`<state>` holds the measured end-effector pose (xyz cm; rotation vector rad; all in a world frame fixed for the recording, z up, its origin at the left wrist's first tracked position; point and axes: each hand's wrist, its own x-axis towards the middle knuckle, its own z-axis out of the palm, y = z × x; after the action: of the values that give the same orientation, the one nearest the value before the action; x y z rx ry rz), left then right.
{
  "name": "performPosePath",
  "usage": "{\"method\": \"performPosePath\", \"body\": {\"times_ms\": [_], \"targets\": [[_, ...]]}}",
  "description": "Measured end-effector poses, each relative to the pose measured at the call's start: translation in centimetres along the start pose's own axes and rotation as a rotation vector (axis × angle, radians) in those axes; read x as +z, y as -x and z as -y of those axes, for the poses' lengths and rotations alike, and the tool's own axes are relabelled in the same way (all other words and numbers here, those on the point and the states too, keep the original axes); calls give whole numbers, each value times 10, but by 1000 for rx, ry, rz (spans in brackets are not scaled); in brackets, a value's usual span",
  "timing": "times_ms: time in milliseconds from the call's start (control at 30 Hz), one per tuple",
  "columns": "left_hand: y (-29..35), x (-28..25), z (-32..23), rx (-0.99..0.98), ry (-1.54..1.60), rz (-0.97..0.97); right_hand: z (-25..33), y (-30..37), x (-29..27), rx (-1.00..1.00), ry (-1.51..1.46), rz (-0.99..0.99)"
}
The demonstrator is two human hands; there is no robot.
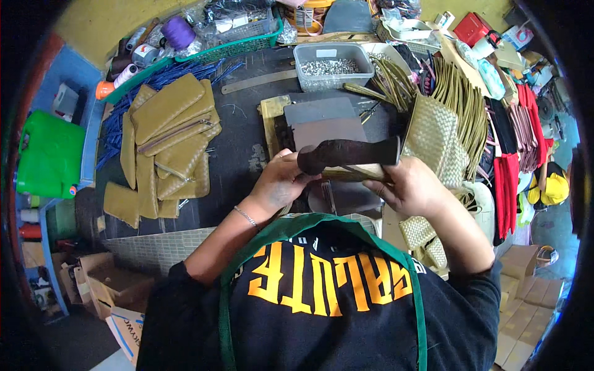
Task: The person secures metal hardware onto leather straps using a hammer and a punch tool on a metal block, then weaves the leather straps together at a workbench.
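In front of my chest, a folded olive strip (354, 172) stretches between both hands. My left hand (279, 180), with a bracelet at its wrist, is closed on the strip's left end; its fingertips are partly hidden. At the other end my right hand (413, 185) grips the strip, thumb below it. Above the strip lies a dark, thick, rounded piece (346, 154) with a flat flared right end. It covers part of the strip and left fingers, and its kind I cannot make out. Dark grey plates (322, 110) lie behind it on the black worktable (244, 167).
Stacked olive zippered pouches (170, 111) lie left, beside blue strips (114, 133). A clear tub (331, 67) of small metal parts and a metal ruler (258, 81) are behind. Woven olive pieces (433, 133) and bundled olive straps (458, 93) crowd the right. Cardboard boxes stand lower left.
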<state>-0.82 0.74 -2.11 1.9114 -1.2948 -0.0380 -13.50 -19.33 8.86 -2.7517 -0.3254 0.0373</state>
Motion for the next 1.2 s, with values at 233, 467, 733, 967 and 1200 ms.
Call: {"method": "performPosePath", "body": {"times_ms": [233, 467, 733, 967, 1200], "targets": [[6, 1, -5, -83, 134, -28, -61, -16, 4, 327, 67, -468], [13, 9, 10, -593, 1132, -217, -138, -31, 74, 566, 481, -209], [23, 5, 33, -647, 440, 57, 13, -37, 73, -31, 119, -167], [16, -16, 5, -534, 439, 77, -17, -54, 70, -125, -170, -79], [16, -21, 2, -502, 927, -94, -19, -69, 56, -294, -361, -14]]}}
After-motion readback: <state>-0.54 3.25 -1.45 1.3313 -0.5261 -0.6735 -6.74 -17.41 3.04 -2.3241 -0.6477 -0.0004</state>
